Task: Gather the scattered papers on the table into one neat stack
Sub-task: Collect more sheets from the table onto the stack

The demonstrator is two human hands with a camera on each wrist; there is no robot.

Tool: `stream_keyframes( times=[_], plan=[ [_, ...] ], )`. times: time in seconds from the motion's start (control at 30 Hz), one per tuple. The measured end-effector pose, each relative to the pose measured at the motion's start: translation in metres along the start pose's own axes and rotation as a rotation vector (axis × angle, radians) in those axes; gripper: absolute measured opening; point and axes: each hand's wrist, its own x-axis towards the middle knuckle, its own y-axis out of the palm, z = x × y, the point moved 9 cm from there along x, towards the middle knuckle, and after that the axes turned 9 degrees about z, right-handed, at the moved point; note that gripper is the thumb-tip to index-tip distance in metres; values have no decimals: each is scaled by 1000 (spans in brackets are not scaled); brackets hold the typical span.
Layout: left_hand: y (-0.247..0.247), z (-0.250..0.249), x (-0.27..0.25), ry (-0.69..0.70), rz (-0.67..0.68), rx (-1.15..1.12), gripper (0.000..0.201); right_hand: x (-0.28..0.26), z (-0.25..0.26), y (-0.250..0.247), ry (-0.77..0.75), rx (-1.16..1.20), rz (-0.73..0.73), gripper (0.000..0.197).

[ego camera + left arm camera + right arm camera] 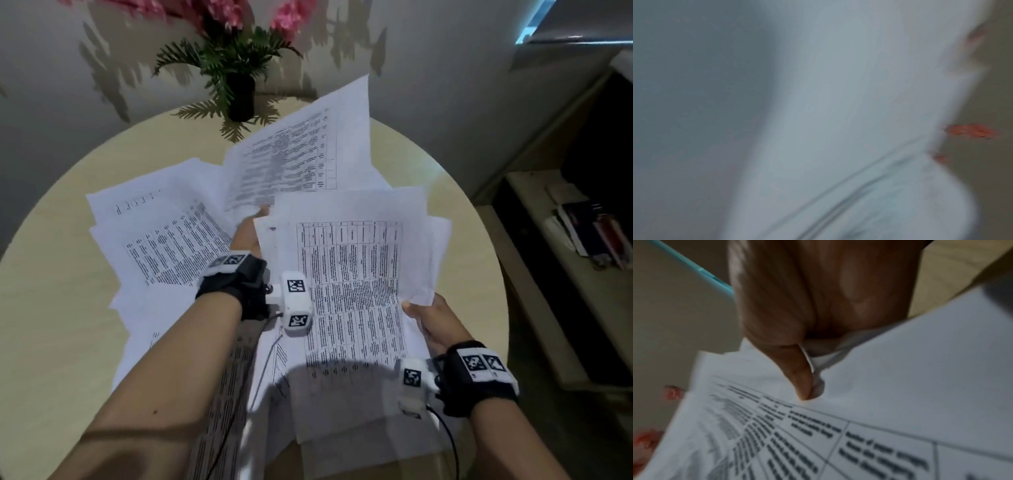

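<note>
A bunch of white papers (pixel 356 294) with printed tables (the words are too blurry to read) is lifted over the round table (pixel 51 308). The right hand (pixel 436 322) pinches its near right edge, thumb on top. The left hand (pixel 248 233) reaches under a lifted sheet (pixel 294 150); I cannot tell how its fingers lie. More papers (pixel 164 240) lie spread on the table. Farther back stands a plant (pixel 236 68) with pink flowers.

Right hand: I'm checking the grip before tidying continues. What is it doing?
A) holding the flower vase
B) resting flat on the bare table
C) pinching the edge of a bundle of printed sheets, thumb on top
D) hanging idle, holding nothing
C: the right hand clamps the bundle of printed sheets with its thumb on top.
</note>
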Motion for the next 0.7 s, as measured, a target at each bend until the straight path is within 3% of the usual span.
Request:
stream_keyframes(
  times=[0.03, 0.1, 0.17, 0.27, 0.3, 0.37, 0.47, 0.53, 0.63, 0.7],
  plan=[
    [3, -21, -2, 50, 86, -35, 35, 1, -3, -3, 17, -16, -29, 32],
    [-16, -55, 4, 165, 17, -265, 24, 5, -8, -11, 61, -44, -85, 36],
    [-19, -94, -11, 279, 38, -365, 25, 11, -11, -15, 88, -61, -113, 37],
    [-15, -136, -48, 476, 233, -480, 23, 20, -6, -11, 124, -92, -116, 32],
    [-13, -141, -55, 476, 251, -406, 23, 24, -1, -9, 135, -108, -121, 29],
    [-17, -125, -50, 409, 192, -137, 21, 31, 7, -2, 128, -128, -109, 26],
    [-21, -67, -24, 177, 171, 290, 11, 34, 24, 4, 50, -102, -78, 19],
    [-26, -16, -12, 6, 154, 482, 30, 31, 29, 8, 62, -59, -45, 21],
    [-36, 44, -13, -149, 43, 799, 57, 30, 14, 9, 130, -18, -3, 76],
    [-35, 68, -17, -172, 33, 895, 65, 32, 2, 15, 131, 33, 46, 91]
  ],
)
